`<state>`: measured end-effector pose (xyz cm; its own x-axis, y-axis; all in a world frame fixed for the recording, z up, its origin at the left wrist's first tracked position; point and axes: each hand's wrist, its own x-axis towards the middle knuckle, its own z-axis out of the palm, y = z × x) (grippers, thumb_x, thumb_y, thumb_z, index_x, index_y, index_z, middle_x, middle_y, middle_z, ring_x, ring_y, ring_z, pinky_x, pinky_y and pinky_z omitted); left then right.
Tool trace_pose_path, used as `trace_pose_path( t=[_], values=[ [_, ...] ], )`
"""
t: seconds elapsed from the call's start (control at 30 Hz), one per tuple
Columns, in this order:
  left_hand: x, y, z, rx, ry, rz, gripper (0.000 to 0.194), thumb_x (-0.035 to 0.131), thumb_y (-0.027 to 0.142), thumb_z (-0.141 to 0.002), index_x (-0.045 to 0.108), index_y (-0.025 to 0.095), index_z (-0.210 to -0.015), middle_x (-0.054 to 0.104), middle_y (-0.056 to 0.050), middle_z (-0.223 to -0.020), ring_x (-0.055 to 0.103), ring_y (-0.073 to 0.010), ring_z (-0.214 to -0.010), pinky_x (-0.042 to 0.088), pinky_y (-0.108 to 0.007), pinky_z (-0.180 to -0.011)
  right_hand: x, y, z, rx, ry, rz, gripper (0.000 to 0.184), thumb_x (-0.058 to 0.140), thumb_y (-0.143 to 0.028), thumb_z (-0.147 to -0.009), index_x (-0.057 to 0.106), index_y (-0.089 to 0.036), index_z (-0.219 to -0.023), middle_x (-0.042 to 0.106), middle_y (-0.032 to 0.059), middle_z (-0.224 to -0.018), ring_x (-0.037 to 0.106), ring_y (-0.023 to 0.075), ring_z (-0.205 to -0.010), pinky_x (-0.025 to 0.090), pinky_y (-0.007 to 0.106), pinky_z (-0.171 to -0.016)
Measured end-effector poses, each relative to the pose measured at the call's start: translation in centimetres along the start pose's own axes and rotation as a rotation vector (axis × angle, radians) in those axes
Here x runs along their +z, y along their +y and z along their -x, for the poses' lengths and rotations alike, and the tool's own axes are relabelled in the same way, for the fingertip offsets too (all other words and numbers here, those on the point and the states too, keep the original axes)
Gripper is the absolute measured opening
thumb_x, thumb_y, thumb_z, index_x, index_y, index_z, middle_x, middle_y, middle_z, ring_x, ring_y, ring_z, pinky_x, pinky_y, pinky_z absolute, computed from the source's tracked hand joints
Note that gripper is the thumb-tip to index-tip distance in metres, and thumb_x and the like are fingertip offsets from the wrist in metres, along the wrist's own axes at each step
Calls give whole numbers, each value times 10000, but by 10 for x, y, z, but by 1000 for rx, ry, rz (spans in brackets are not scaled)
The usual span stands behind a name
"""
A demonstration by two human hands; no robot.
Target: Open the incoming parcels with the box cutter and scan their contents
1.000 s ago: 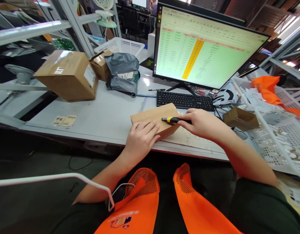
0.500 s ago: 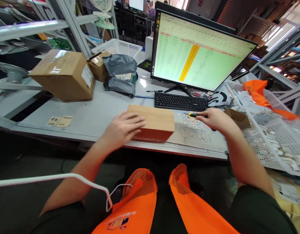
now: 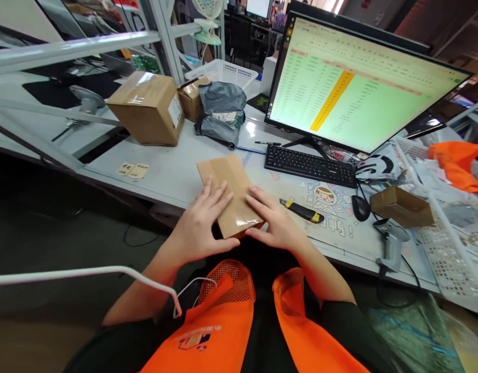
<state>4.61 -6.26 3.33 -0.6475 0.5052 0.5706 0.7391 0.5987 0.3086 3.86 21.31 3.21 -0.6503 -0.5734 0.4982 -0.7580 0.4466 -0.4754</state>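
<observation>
A taped cardboard box (image 3: 234, 181) sits turned at an angle at the front edge of the desk. My left hand (image 3: 202, 220) grips its left side, fingers laid over the top and thumb at the near end. On the opposite side, my right hand (image 3: 273, 220) holds the box with its fingers on the top edge and its thumb low at the near corner. Clear tape shines on the near end of the top. Just right of my right hand lies a black and yellow utility knife (image 3: 301, 211), touched by neither hand.
Behind the box are a keyboard (image 3: 309, 165) and a large monitor (image 3: 351, 83). A mouse (image 3: 361, 207), small carton (image 3: 402, 207) and barcode scanner (image 3: 392, 243) lie right. A bigger carton (image 3: 145, 111) and grey plastic parcel (image 3: 223, 111) stand back left.
My right hand has let go of the utility knife, which now lies on the desk, and has moved left onto the box. The box has turned, its near end now towards me.
</observation>
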Motion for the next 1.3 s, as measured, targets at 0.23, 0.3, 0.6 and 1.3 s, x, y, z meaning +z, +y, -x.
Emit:
trace_pose_path(
  t=[0.23, 0.3, 0.6, 1.3],
  values=[
    [35, 21, 3, 3, 307, -174, 698, 704, 375, -990, 479, 149, -1610, 547, -250, -1571, 420, -445, -1543, 505, -607, -1181, 11, 7, -10, -85, 37, -41, 673, 659, -392, -1044, 448, -211, -1657, 467, 183, -1664, 288, 317, -1640, 390, 589, -1298],
    [43, 22, 2, 22, 383, -184, 591, 699, 321, -990, 559, 145, -1537, 616, -237, -1503, 489, -427, -1503, 524, -579, -1168, 15, 8, -9, -84, 69, -39, 611, 633, -412, -1056, 505, -218, -1621, 501, 164, -1644, 301, 312, -1635, 400, 592, -1295],
    [53, 17, -12, -35, 609, -99, 257, 567, 174, -1044, 794, 181, -1164, 798, -103, -1202, 703, -294, -1297, 558, -466, -1155, 33, 8, -23, 8, 145, 28, 433, 574, -456, -1054, 719, -259, -1412, 648, 82, -1512, 441, 307, -1567, 368, 610, -1320],
    [-10, -21, -78, 264, -194, 247, 581, 454, 670, -1052, 779, 236, -844, 727, -129, -1236, 603, -319, -1307, 469, -476, -1167, 53, 23, -18, -60, 307, 66, 435, 438, -414, -1087, 779, -209, -1265, 755, 112, -1331, 673, 271, -1345, 379, 548, -1329]
  ],
)
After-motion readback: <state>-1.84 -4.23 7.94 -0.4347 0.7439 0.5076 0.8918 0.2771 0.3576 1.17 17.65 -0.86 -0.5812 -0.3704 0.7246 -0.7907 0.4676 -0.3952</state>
